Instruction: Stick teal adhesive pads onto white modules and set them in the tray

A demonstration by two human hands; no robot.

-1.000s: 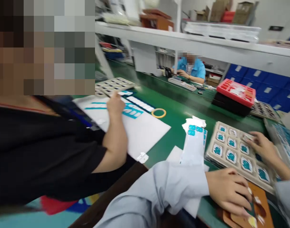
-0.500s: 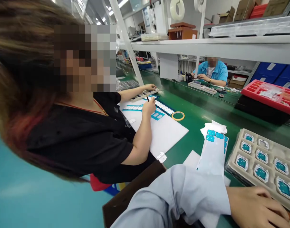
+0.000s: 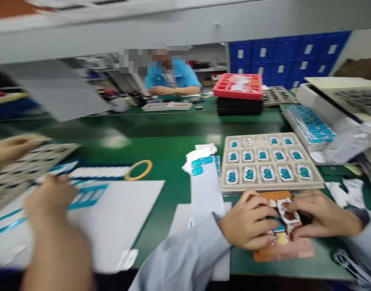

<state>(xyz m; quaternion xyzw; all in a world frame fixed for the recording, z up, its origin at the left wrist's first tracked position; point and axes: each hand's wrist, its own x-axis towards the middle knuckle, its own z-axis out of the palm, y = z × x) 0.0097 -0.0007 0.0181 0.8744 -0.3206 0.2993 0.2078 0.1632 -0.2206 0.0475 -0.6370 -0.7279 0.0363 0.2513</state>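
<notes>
My right hand [image 3: 325,214] grips a small white-framed part [image 3: 289,211] with a brown inside, tilted between thumb and fingers. My left hand [image 3: 250,221] is closed, fingers bent toward a small blue piece [image 3: 280,224]; what its fingertips grip is hidden. Beneath both hands lies an orange board [image 3: 284,255] with a small yellow patch. Just behind them sits a beige tray [image 3: 272,188] of similar white-framed parts with blue faces. Left of the tray, a white backing sheet [image 3: 206,192] carries several blue stickers [image 3: 197,170] at its far end.
At left, a co-worker's hands [image 3: 50,196] work over a white sheet [image 3: 136,210] and a beige tray. A yellow tape roll [image 3: 138,169] lies beyond. Further back are a red box [image 3: 238,85], a tray of blue parts [image 3: 309,121] and another person [image 3: 173,76]. Crumpled white paper [image 3: 353,192] is at right.
My view has swung right from the neighbouring person to my own bench. Both my hands are now visible over the orange board, with the white-framed part in my right hand.
</notes>
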